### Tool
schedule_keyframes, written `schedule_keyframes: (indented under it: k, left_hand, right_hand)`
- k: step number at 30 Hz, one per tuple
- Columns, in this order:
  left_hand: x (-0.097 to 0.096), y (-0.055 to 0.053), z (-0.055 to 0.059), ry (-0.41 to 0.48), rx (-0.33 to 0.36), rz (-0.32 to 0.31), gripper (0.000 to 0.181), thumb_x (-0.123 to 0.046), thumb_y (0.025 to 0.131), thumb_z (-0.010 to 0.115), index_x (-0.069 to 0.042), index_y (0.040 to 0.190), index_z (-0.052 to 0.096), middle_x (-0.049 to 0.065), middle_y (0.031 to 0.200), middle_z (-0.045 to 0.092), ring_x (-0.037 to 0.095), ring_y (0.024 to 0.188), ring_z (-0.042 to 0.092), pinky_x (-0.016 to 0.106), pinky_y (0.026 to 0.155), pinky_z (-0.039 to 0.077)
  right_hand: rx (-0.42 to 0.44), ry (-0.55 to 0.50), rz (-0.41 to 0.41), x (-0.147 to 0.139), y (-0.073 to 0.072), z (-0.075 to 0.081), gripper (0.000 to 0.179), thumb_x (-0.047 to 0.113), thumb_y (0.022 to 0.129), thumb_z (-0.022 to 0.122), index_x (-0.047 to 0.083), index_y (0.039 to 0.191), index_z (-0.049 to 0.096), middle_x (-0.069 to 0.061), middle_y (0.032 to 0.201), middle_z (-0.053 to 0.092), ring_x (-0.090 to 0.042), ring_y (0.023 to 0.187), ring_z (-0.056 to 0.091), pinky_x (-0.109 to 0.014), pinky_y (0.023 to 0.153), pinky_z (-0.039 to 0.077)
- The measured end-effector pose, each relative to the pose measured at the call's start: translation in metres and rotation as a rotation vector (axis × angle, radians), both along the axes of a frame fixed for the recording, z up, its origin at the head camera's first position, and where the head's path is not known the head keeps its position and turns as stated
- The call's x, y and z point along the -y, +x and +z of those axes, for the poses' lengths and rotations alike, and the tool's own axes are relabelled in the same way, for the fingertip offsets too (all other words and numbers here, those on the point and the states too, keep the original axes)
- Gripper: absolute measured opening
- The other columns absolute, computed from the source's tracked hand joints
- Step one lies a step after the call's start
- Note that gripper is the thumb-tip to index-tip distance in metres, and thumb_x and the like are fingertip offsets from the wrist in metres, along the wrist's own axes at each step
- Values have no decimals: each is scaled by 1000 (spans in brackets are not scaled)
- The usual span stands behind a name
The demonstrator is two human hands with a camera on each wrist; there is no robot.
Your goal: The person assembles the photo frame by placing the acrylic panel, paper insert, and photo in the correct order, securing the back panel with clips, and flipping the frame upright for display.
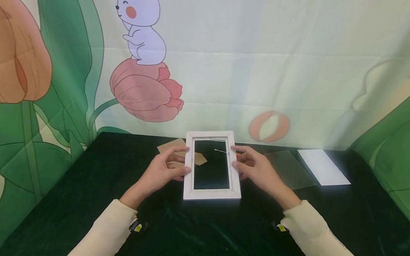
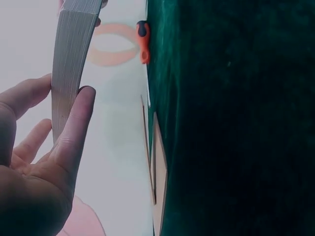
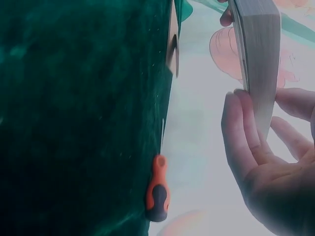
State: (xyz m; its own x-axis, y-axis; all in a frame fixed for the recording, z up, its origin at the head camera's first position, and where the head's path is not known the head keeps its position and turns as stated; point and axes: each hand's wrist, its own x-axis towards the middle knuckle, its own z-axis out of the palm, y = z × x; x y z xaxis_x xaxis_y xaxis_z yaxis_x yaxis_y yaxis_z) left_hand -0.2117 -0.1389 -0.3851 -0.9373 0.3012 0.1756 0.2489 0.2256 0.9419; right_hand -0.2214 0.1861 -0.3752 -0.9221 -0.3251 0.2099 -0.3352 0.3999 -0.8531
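A person's left hand [image 1: 160, 169] and right hand [image 1: 257, 165] gripped a white picture frame [image 1: 213, 194] between them, fingers and thumbs closed on its two long sides, above a tabletop [image 1: 77, 199] covered in dark green cloth [image 1: 208, 227]. The frame was just right of the left hand and just left of the right hand, neither hand nearer, its long axis crossing the line from hand to hand and pointing away from the person. Both wrist views showed it raised off the tabletop, its exact tilt hard to judge. One short edge sat on the person's side of the two hands; the other reached beyond them, overlapping the tabletop's far edge in the head view. Beyond the left hand, a brown board [image 1: 174, 144] showed partly behind the frame; beyond the right hand lay an orange-and-black screwdriver [image 3: 159, 191], its shaft visible through the frame's opening. Right of the right hand came a clear sheet [image 1: 289, 170], then a white panel [image 1: 323, 167] farther out. The roomier sides appeared to be left of the left hand and back toward the person.
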Motion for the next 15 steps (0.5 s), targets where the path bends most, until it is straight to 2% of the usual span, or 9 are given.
schedule_keyframes:
  k: [5, 15]
  left_hand:
    - [-8, 0, -4, 8, 13, -28, 65, -14, 95, 81, -13, 153, 52, 19, 132, 67, 33, 105, 76, 44, 80, 65]
    - [-19, 0, -9, -11, 17, -53, 66, -12, 93, 84, -10, 152, 53, 19, 127, 68, 31, 102, 76, 42, 79, 65]
  right_hand:
    - [-26, 15, -12, -10, 2, -3, 54, 15, 101, 76, 15, 151, 58, -15, 117, 70, -25, 92, 73, -34, 76, 64]
    - [-9, 86, 32, -29, 2, -2, 55, 16, 101, 76, 11, 152, 56, -13, 113, 69, -25, 94, 72, -33, 77, 64]
